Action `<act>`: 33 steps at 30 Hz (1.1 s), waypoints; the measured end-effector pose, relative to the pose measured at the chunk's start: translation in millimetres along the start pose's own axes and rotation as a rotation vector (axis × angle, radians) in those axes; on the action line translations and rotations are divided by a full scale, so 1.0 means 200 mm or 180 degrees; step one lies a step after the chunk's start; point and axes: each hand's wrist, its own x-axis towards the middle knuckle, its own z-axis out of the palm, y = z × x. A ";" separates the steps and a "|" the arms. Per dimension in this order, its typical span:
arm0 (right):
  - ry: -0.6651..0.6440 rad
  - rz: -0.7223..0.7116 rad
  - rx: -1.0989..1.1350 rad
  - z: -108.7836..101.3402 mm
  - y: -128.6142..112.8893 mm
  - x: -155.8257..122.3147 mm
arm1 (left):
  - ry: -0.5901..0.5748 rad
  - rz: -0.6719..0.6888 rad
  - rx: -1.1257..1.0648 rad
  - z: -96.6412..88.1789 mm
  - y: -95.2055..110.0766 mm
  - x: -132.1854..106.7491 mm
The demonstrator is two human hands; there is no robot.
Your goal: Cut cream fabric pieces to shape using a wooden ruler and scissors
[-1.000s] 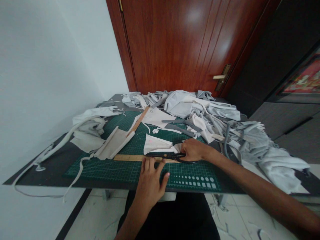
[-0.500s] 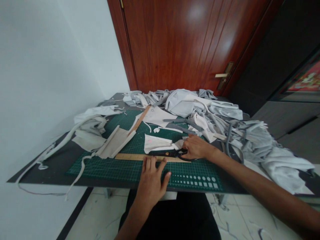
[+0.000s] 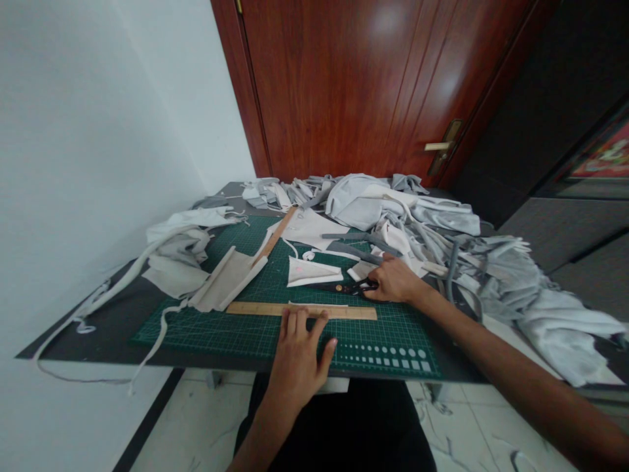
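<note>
My left hand point(image 3: 298, 351) lies flat, with its fingertips resting on a wooden ruler point(image 3: 301, 311) along the green cutting mat point(image 3: 246, 334). My right hand point(image 3: 394, 280) grips the handles of black scissors point(image 3: 356, 287), whose blades point left towards a white triangular cloth piece point(image 3: 313, 271). The blade tips lie close to that piece, on the mat. A smaller white cloth scrap point(image 3: 361, 270) sits just left of my right hand. The scissor handles are partly hidden by my fingers.
Heaps of grey and white cloth scraps point(image 3: 432, 223) cover the back and right of the dark table point(image 3: 88, 344). A folded beige cloth point(image 3: 227, 278) and a wooden strip point(image 3: 275, 236) lie on the mat. A white wall rises left, and a wooden door stands behind.
My right hand has lifted the scissors off the ruler and moved them back from it. The white cloth now forms a narrower triangle, with a separate scrap beside my right hand.
</note>
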 end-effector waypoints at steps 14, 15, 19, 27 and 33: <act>0.1356 0.1820 0.0814 0.15 0.30 -0.03 | 0.0017 -0.0068 -0.0016 0.02 -0.01 -0.01; 0.1341 0.1908 0.0842 0.15 0.30 -0.04 | 0.0021 -0.0063 -0.0018 0.01 -0.01 -0.01; 0.1112 0.2081 0.0639 0.16 0.31 -0.04 | -0.0083 0.0025 -0.0162 -0.04 -0.04 0.04; 0.0495 0.1812 0.0390 0.10 0.24 -0.04 | -0.0322 0.0042 -0.0592 -0.03 -0.22 0.24; 0.0274 0.1691 0.0286 0.05 0.19 -0.09 | -0.0220 -0.0014 -0.0566 0.02 -0.23 0.23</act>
